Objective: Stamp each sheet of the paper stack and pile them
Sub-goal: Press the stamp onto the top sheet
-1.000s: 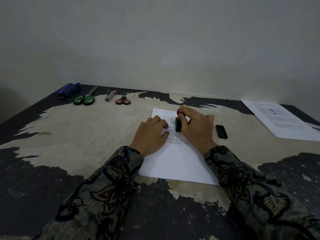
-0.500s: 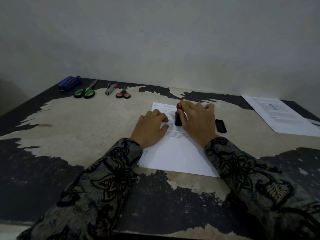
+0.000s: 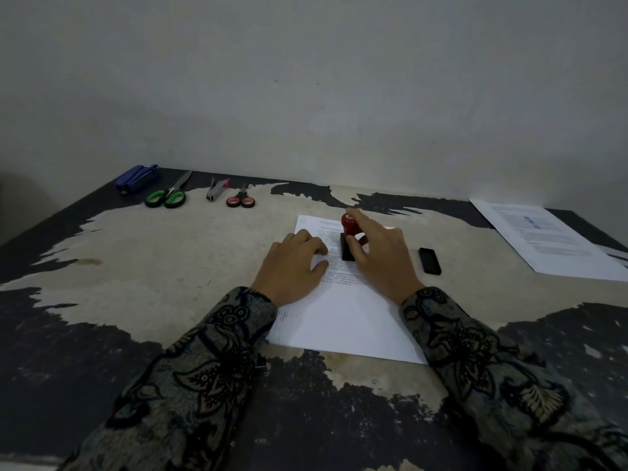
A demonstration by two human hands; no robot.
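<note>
Head view, reading from the left: at the far left edge of the table (image 3: 142,266) lie a blue stapler (image 3: 137,178), green-handled scissors (image 3: 167,197), a small staple remover (image 3: 215,190) and red-handled scissors (image 3: 241,199), all well apart from the work. Near the middle, the left hand (image 3: 292,266) rests on the top sheet (image 3: 343,311) with its fingers loosely curled, their tips bearing down on the printed lines and pinching nothing; it seems to be steadying the paper. Just to its right the right hand (image 3: 380,256) has its thumb and fingers wrapped round the stamp (image 3: 350,240), whose red knob points up while the black base sits on the text in the far half of the sheet. By my judgement the step in hand is the stamping itself. The next move calls for lifting the stamp straight up so the mark does not smear, then sliding this sheet off toward a pile. Whether more sheets lie under this one I cannot tell. Right of the hand, a small black cover (image 3: 430,261) lies on the table, near the paper but apart from it. At the far right, a printed pile (image 3: 543,243) lies flat, likely the second stack. That table is dark, its coating worn away to a pale patch across the middle. Behind it stands a plain, dim wall (image 3: 306,96).
</note>
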